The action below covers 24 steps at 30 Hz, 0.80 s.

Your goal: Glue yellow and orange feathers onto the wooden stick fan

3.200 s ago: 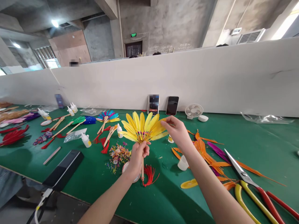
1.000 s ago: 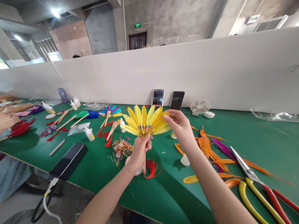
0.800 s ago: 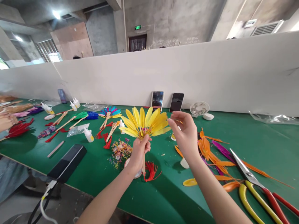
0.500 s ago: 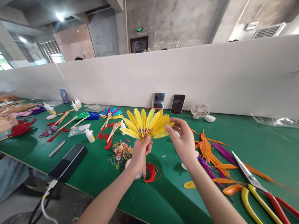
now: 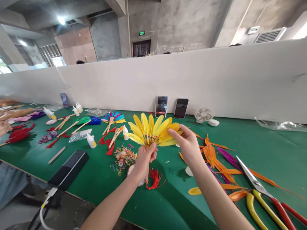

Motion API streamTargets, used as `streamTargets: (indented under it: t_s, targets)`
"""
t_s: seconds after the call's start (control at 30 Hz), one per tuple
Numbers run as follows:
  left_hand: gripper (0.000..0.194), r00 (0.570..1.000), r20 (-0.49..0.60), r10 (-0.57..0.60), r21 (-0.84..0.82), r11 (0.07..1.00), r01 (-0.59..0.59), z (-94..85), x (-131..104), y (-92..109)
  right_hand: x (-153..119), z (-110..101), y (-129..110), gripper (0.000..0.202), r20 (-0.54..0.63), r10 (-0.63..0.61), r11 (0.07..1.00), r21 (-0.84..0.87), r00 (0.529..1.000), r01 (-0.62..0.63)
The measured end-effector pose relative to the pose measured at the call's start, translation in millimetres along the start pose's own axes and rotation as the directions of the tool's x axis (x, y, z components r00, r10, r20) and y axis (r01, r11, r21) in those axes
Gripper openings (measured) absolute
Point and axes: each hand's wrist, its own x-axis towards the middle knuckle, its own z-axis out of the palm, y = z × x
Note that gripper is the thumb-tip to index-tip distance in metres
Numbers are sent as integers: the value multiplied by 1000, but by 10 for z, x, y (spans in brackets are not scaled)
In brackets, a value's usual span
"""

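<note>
A yellow feather fan (image 5: pixel 150 129) stands spread open above the table. My left hand (image 5: pixel 145 158) is closed round its base, where the feathers meet the wooden handle. A red tassel (image 5: pixel 155 179) hangs from the handle's lower end. On the fan's right side, my right hand (image 5: pixel 188 143) pinches an outer yellow feather (image 5: pixel 173 127) between thumb and fingers. Below the left hand is a round white dish (image 5: pixel 131 170), partly hidden by the wrist. Loose colourful bits (image 5: pixel 123 157) lie beside it. A single yellow feather (image 5: pixel 194 191) rests on the table near my right forearm.
Large scissors (image 5: pixel 257 185) and orange feathers (image 5: pixel 211 153) lie at the right. A glue bottle (image 5: pixel 91 140), a black power bank-like box (image 5: pixel 68 171) and finished-looking fans (image 5: pixel 113 118) are at the left. A phone (image 5: pixel 181 108) and small fan (image 5: pixel 203 114) stand along the white partition (image 5: pixel 227 80).
My right thumb and fingers have shifted slightly inward over the right-hand feathers. The fan has moved a little to the right in view, still held by my left hand.
</note>
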Motion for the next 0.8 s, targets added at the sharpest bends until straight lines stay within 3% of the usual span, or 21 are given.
streamTargets:
  t_s: [0.8]
  targets:
    - [44, 1000, 21, -15, 25, 1000, 15, 2, -28, -9, 25, -45, 122, 30, -52, -83, 985, -157, 995, 74]
